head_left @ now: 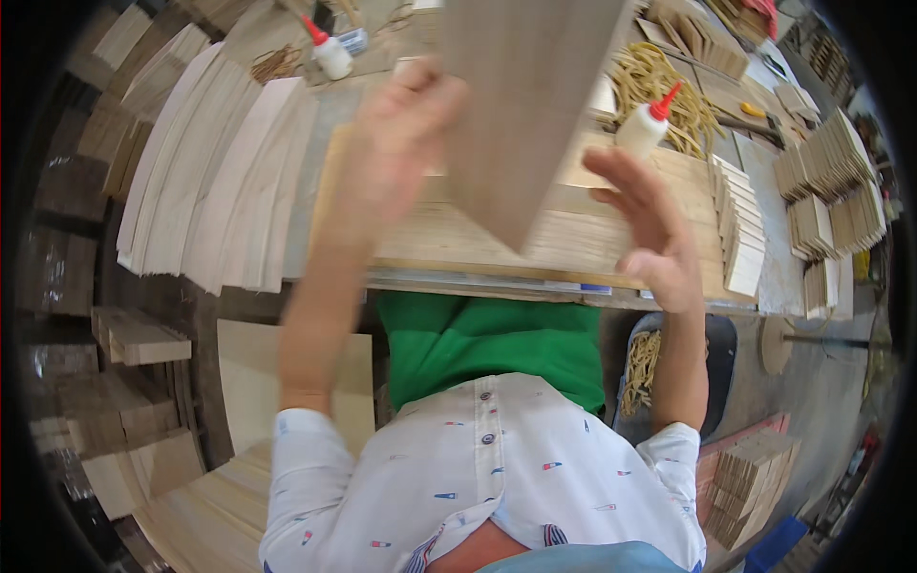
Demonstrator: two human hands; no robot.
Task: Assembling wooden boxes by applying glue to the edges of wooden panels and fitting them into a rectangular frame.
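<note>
Raised wooden slat (521, 105), long axis upright: I'm gripping it with left hand (396, 143); right hand (650, 229) hovering open beside, not touching.

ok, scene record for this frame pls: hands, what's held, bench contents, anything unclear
left hand: raised, grips the left edge of a thin wooden sheet
right hand: open, fingers spread, just right of the sheet, not touching it
sheet: held up above the workbench, lower corner pointing down
glue: two white bottles with red nozzles, one at upper left, one beyond the right hand
stock: fanned pale veneer strips at left, stacked small wooden pieces at right
unclear: left grip blurred
</note>
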